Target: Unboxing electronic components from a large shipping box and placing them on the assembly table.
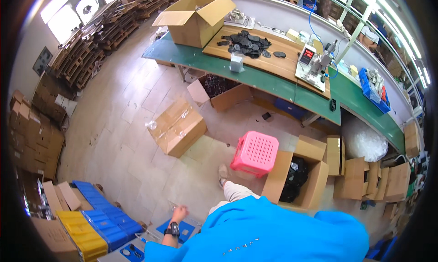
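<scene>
My left hand, with a dark watch on its wrist, reaches over a work surface at the lower left. Its fingers look curled together; whatever they may grip is too small to make out. Beside the hand lies a flat blue pad. Another small blue piece with dark tools rests nearer the lower edge. My right hand is out of sight, beyond my blue sleeve and shirt.
A pink stool stands ahead, next to an open carton of black items. A taped carton sits on the floor. On the green bench are black pieces and a small machine. Blue bins stand left.
</scene>
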`<state>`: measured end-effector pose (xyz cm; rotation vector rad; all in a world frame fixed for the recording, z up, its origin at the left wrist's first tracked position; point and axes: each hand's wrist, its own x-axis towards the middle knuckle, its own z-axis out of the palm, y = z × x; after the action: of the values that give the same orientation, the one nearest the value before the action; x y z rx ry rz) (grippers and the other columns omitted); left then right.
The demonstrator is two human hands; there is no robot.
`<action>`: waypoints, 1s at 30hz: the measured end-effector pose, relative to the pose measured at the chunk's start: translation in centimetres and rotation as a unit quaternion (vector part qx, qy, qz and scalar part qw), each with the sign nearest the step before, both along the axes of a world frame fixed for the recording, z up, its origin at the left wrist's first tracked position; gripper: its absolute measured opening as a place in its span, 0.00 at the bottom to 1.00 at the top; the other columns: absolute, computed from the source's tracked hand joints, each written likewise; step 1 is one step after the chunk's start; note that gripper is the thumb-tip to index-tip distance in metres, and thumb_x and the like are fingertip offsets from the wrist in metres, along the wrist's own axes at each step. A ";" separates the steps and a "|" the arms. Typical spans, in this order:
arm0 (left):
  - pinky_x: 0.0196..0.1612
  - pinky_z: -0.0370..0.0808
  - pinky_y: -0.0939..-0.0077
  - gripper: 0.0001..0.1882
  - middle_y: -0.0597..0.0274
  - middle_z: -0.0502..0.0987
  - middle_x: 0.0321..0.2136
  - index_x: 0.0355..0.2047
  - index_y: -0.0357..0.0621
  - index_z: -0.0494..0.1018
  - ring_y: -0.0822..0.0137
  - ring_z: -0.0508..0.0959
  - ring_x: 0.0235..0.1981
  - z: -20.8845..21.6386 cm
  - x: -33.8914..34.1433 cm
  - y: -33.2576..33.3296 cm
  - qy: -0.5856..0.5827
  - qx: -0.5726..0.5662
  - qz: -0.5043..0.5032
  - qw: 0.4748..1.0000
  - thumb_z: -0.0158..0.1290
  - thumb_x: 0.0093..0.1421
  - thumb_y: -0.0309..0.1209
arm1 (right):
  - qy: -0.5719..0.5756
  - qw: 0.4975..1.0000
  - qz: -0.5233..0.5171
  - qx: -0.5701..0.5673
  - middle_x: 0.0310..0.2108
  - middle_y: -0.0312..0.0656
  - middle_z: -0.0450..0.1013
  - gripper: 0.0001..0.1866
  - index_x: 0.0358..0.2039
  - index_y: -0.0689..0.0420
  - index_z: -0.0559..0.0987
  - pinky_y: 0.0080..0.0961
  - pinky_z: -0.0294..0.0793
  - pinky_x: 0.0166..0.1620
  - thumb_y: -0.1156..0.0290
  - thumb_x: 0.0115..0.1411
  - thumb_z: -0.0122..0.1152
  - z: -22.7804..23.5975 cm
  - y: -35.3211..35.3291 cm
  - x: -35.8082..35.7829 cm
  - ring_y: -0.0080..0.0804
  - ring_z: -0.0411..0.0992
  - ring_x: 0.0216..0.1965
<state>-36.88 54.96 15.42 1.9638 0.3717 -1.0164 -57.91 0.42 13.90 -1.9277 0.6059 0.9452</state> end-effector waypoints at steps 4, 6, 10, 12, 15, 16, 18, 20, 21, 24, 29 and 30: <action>0.36 0.78 0.67 0.14 0.51 0.81 0.35 0.46 0.39 0.75 0.60 0.83 0.35 0.8 2.4 1.3 0.244 -0.032 -0.045 0.968 0.45 0.66 0.33 | -0.066 0.995 -0.078 -0.016 0.44 0.48 0.79 0.19 0.48 0.59 0.79 0.35 0.73 0.52 0.57 0.67 0.52 1.0 -3.0 13.7 0.41 0.76 0.47; 0.37 0.78 0.66 0.14 0.50 0.81 0.36 0.46 0.39 0.75 0.59 0.83 0.35 2.8 4.5 1.5 0.241 -0.009 -0.002 0.970 0.46 0.66 0.33 | -0.108 0.988 -0.108 -0.027 0.45 0.48 0.78 0.19 0.48 0.59 0.79 0.35 0.73 0.52 0.58 0.67 0.52 2.9 -5.1 21.3 0.41 0.76 0.47; 0.38 0.78 0.65 0.15 0.50 0.81 0.37 0.46 0.39 0.75 0.58 0.83 0.36 7.0 12.2 2.7 0.187 0.025 0.069 0.980 0.46 0.66 0.34 | -0.165 0.971 -0.172 -0.033 0.45 0.48 0.78 0.19 0.48 0.59 0.79 0.35 0.73 0.52 0.59 0.67 0.52 7.0 -9.3 33.5 0.41 0.76 0.47; 0.39 0.77 0.65 0.15 0.50 0.81 0.37 0.46 0.39 0.76 0.57 0.82 0.37 7.9 16.7 1.8 0.156 0.030 0.082 0.984 0.47 0.66 0.34 | -0.179 0.963 -0.197 -0.037 0.45 0.48 0.78 0.19 0.48 0.59 0.79 0.35 0.73 0.52 0.59 0.68 0.52 7.9 -11.3 37.8 0.40 0.75 0.48; 0.40 0.77 0.64 0.15 0.49 0.81 0.38 0.46 0.39 0.76 0.56 0.82 0.38 8.5 23.6 -1.2 0.116 0.025 0.068 0.991 0.47 0.66 0.34 | -0.176 0.957 -0.227 -0.049 0.45 0.48 0.78 0.18 0.49 0.60 0.78 0.35 0.73 0.52 0.59 0.68 0.52 7.8 -13.8 41.8 0.40 0.75 0.48; 0.40 0.77 0.63 0.15 0.49 0.81 0.38 0.46 0.39 0.76 0.56 0.82 0.38 8.5 26.0 -2.6 0.104 0.020 0.063 0.992 0.47 0.65 0.35 | -0.170 0.955 -0.235 -0.056 0.45 0.48 0.77 0.18 0.49 0.60 0.78 0.34 0.73 0.52 0.60 0.68 0.52 7.5 -14.5 42.7 0.40 0.75 0.48; 0.41 0.77 0.63 0.15 0.49 0.81 0.38 0.46 0.39 0.76 0.55 0.82 0.39 8.9 30.5 -5.1 0.087 0.013 0.036 0.995 0.47 0.65 0.35 | -0.149 0.955 -0.249 -0.066 0.46 0.48 0.77 0.18 0.49 0.60 0.78 0.34 0.73 0.52 0.60 0.68 0.52 6.8 -15.1 43.6 0.40 0.75 0.48; 0.42 0.77 0.62 0.15 0.48 0.81 0.39 0.46 0.39 0.76 0.55 0.82 0.39 9.0 34.9 -7.3 0.076 0.010 -0.008 0.997 0.48 0.65 0.35 | -0.122 0.954 -0.262 -0.075 0.46 0.48 0.77 0.18 0.49 0.60 0.78 0.34 0.73 0.52 0.60 0.68 0.51 5.4 -15.1 43.5 0.40 0.75 0.49; 0.42 0.76 0.62 0.15 0.48 0.81 0.39 0.46 0.39 0.76 0.55 0.82 0.40 9.7 36.8 -8.6 0.072 0.009 -0.033 0.997 0.48 0.65 0.35 | -0.108 0.954 -0.267 -0.079 0.46 0.48 0.77 0.18 0.49 0.60 0.77 0.34 0.73 0.52 0.61 0.68 0.51 5.0 -15.0 43.3 0.40 0.75 0.49; 0.43 0.76 0.61 0.15 0.48 0.81 0.40 0.46 0.39 0.76 0.54 0.82 0.41 12.6 42.0 -12.8 0.083 0.012 -0.103 0.991 0.48 0.65 0.36 | -0.067 0.954 -0.277 -0.089 0.46 0.48 0.77 0.17 0.49 0.60 0.77 0.34 0.73 0.52 0.61 0.68 0.51 4.7 -14.2 41.9 0.39 0.74 0.49; 0.45 0.76 0.60 0.16 0.47 0.81 0.41 0.46 0.39 0.76 0.52 0.81 0.42 17.6 52.6 -21.6 0.169 -0.007 -0.280 0.945 0.49 0.65 0.37 | -0.029 0.932 -0.346 -0.102 0.47 0.48 0.76 0.17 0.50 0.60 0.76 0.34 0.73 0.52 0.62 0.69 0.51 6.3 -12.9 41.4 0.39 0.74 0.50; 0.46 0.75 0.60 0.16 0.47 0.81 0.41 0.46 0.39 0.76 0.52 0.81 0.42 18.5 54.6 -23.7 0.189 -0.019 -0.323 0.927 0.49 0.65 0.37 | -0.032 0.927 -0.357 -0.108 0.47 0.48 0.76 0.17 0.50 0.60 0.76 0.34 0.73 0.52 0.62 0.69 0.51 7.1 -13.0 41.2 0.39 0.74 0.50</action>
<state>17.69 31.22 33.91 1.8822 -0.1126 -1.8197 -16.70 -12.59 20.96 -1.6971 1.3009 0.3557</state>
